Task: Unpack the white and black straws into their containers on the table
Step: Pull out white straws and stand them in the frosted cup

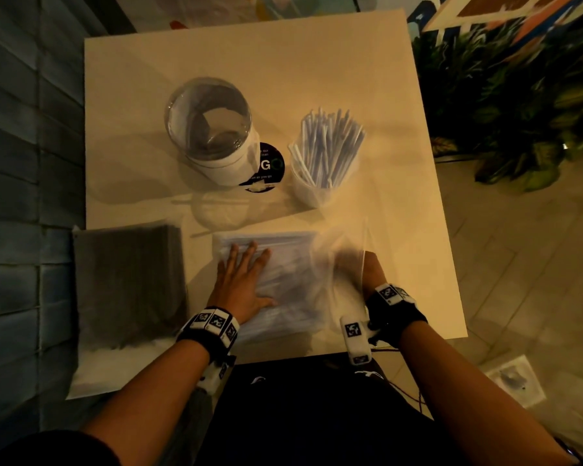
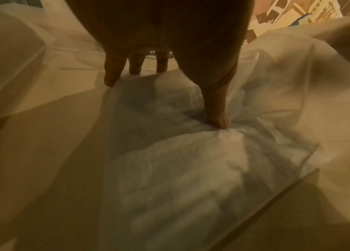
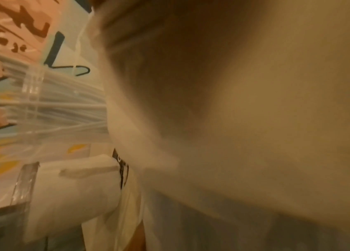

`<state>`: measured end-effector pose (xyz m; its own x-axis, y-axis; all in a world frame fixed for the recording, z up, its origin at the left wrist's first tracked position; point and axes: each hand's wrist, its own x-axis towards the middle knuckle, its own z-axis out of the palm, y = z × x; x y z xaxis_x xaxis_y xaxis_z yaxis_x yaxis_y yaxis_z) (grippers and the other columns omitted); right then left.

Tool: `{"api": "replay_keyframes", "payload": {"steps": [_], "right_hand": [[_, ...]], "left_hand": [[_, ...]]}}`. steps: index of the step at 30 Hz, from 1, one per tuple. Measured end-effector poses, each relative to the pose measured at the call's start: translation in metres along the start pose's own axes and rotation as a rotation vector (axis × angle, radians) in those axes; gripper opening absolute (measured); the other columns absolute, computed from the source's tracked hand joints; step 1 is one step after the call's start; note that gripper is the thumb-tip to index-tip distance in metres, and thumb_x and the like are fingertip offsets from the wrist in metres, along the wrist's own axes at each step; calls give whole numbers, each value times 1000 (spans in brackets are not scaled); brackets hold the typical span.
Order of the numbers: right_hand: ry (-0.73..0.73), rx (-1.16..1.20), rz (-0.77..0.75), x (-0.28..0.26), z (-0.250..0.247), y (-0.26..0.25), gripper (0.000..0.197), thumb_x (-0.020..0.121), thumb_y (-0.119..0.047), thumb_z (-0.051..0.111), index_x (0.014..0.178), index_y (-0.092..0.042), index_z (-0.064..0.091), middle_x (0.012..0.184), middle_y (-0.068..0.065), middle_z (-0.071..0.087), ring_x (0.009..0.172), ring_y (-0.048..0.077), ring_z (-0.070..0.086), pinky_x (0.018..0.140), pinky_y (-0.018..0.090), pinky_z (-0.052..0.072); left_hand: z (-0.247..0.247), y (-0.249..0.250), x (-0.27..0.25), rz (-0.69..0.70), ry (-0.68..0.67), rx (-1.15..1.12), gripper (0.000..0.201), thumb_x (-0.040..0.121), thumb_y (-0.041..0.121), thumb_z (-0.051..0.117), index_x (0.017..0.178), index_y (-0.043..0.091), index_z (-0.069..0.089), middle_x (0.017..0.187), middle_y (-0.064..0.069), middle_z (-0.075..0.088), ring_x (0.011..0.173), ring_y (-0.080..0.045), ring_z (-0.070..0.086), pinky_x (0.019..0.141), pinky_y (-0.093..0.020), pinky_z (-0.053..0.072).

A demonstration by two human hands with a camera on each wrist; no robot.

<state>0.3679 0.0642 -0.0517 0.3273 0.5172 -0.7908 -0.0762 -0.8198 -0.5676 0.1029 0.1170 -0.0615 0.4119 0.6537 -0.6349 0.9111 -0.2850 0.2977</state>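
Nearest to us lies the bag of white straws (image 1: 276,284) at the front edge of the bench (image 1: 401,146), and our left hand (image 1: 241,280) rests flat on top of it, fingers straight and spread, pinning it down. The left wrist view shows the fingertips (image 2: 217,120) denting the soft film. Our right hand (image 1: 372,270) is at the bag's loose, open end to the right, half hidden behind billowing plastic; we cannot tell whether it is gripping the film or only touching it.

The bag of black straws (image 1: 128,284) sits unopened just to the left, overhanging the front edge of the bench. Farther back stand the clear cup (image 1: 317,183), already holding white straws, and the domed jar (image 1: 212,136), which looks to hold a few dark ones.

We judge the film thin, slippery and limp, so it will slide and bunch instead of lifting cleanly. The straws are light and stiff but loose; better to grasp a bundle around its middle, through the open mouth, than to pull the bag.
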Motion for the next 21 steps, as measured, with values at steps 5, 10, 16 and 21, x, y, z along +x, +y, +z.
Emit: {"api": "replay_keyframes", "payload": {"steps": [5, 10, 16, 21], "right_hand": [[109, 254, -37, 2, -16, 3, 14, 82, -14, 74, 91, -5, 76, 90, 15, 72, 80, 30, 66, 72, 39, 56], [-118, 285, 98, -1, -1, 11, 26, 81, -32, 78, 90, -8, 73, 88, 13, 72, 75, 25, 65, 71, 37, 54], [54, 449, 157, -3, 6, 7, 28, 93, -23, 66, 68, -12, 65, 54, -1, 62, 46, 11, 56, 54, 28, 45], [52, 317, 153, -1, 15, 5, 24, 88, -25, 67, 69, -10, 69, 72, 11, 61, 69, 24, 53, 67, 39, 44]], "left_hand": [[1, 0, 2, 4, 9, 16, 112, 76, 66, 71, 157, 41, -2, 166, 7, -15, 152, -30, -15, 123, -56, 3], [-1, 3, 3, -5, 1, 21, 111, 77, 64, 70, 157, 40, -3, 166, 7, -16, 152, -28, -16, 123, -55, 3], [-1, 3, 2, -13, -5, 19, 111, 78, 63, 71, 156, 40, -4, 166, 8, -16, 152, -28, -17, 123, -55, 2], [-2, 5, 2, -14, -17, 20, 111, 79, 62, 71, 156, 40, -6, 166, 7, -16, 152, -28, -17, 123, -55, 2]]}}
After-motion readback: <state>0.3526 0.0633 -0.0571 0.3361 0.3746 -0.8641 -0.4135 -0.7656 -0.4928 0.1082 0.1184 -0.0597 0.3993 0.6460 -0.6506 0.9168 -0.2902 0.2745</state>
